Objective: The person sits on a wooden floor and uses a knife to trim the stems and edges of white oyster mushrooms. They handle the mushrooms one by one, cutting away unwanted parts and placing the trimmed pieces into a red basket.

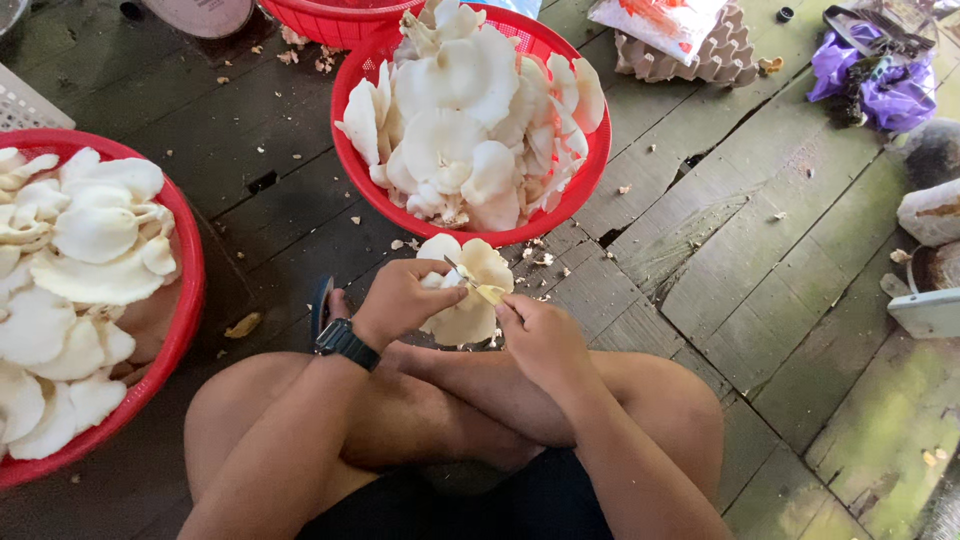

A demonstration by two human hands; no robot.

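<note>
Crossed legs [470, 420], bare, fill the bottom of my view, seated on a dark plank floor [760, 260].

Left hand [400, 300], watch [345, 343] on the wrist: fingers closed around a mushroom cluster [468, 290], held just above the shins, in front of the near basket.

Right hand [540, 335]: closed on a small knife [478, 288], blade laid against the cluster's stem end.

Red basket [585, 170] ahead: heaped with whole white clusters, which I judge still uncut.

Red basin [185, 290] at my left: loaded with separated caps, seemingly the finished lot.

Trimmings scattered on the boards. Egg carton [700, 55] and purple bag [870, 85] beyond, untouched.

Progress, as I judge: well underway, with a full basket remaining.
</note>
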